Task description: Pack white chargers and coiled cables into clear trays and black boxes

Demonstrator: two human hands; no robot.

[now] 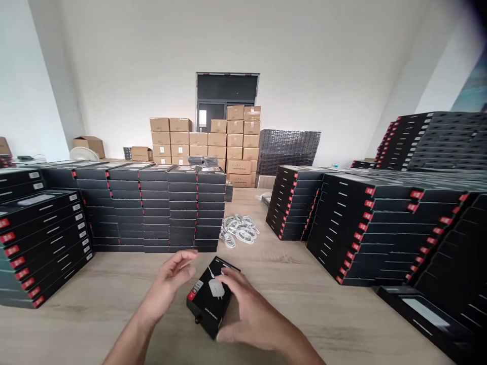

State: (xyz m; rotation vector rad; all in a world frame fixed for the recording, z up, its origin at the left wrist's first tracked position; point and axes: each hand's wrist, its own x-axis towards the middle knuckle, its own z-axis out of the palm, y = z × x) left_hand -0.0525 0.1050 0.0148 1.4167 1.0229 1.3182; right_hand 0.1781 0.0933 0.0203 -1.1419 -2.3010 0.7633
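A black charger box (pixel 205 300) lies at an angle on the wooden table in front of me. Its top shows a picture of a white plug and cable, with a red label on the left corner and a small dark loop on the near side. My right hand (pixel 253 312) grips the box along its right side, fingers over the top and thumb at the near right corner. Just left of the box, my left hand (pixel 173 279) is raised, holding nothing, its thumb and fingers apart.
Stacks of black boxes (pixel 154 210) wall the left side; more stacks (pixel 338 228) stand at right. Coiled white cables (pixel 240 230) lie between them. A black tray-like box (pixel 426 317) with a pale insert sits at lower right. Brown cartons (pixel 216 139) are piled at the back.
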